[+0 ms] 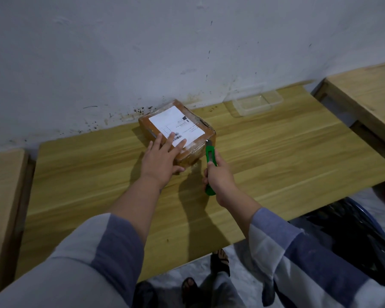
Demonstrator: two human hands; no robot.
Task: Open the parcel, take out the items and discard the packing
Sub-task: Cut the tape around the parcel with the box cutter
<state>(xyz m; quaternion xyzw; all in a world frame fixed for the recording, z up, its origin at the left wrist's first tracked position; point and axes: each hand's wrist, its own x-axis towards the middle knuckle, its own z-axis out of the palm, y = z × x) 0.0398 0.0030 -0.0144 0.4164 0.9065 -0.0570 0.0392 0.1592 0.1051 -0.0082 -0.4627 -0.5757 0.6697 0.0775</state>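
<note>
Your blade sits at the parcel's near right edge.

Your left hand (162, 156) lies flat, fingers spread, on the brown tape-wrapped cardboard parcel (178, 130) with its white label, on the wooden worktop (276, 152). Just right of it, your right hand (220, 176) is clenched round the green plastic utility knife (210, 155), its tip touching the parcel.

Brown parcel (178, 132) with white label (176, 125), green knife (210, 155), yellow wood table (276, 152), blue and grey striped sleeves (102, 247), black bin (351, 238)
</note>
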